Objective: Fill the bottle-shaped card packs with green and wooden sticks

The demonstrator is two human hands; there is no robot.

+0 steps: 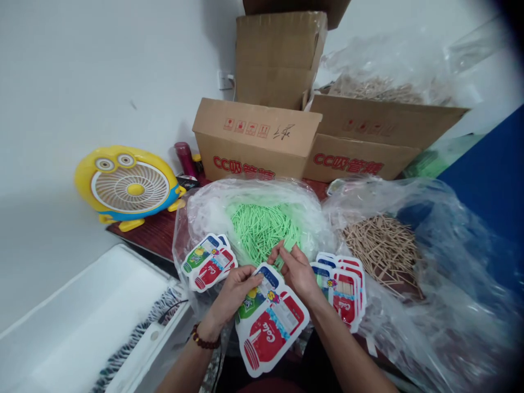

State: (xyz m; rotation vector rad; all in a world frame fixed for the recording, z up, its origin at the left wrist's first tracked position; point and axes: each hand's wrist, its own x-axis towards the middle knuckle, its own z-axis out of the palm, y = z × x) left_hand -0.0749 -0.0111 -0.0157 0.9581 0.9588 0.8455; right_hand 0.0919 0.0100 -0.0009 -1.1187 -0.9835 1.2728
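Note:
My left hand (237, 289) is closed on the upper left edge of a cola-and-lemon printed pouch (270, 333), thumb on its front. Close above the pouch's top, my right hand (292, 267) pinches a small bunch of green candy sticks (290, 243). Behind both hands lies a heap of green sticks (262, 226) in a clear plastic bag (204, 202). Left of my hands rests a small stack of printed pouches (208, 262). On the right, beside my forearm, is another stack of pouches (346, 292), the front one showing brown sticks through its window.
Brown sticks (380, 248) lie in a plastic bag at right. Cardboard boxes (254, 136) stand at the back. A yellow character fan (133, 188) is on the table's left end, near a dark red bottle (185, 158). A white foam box (82, 311) sits at lower left.

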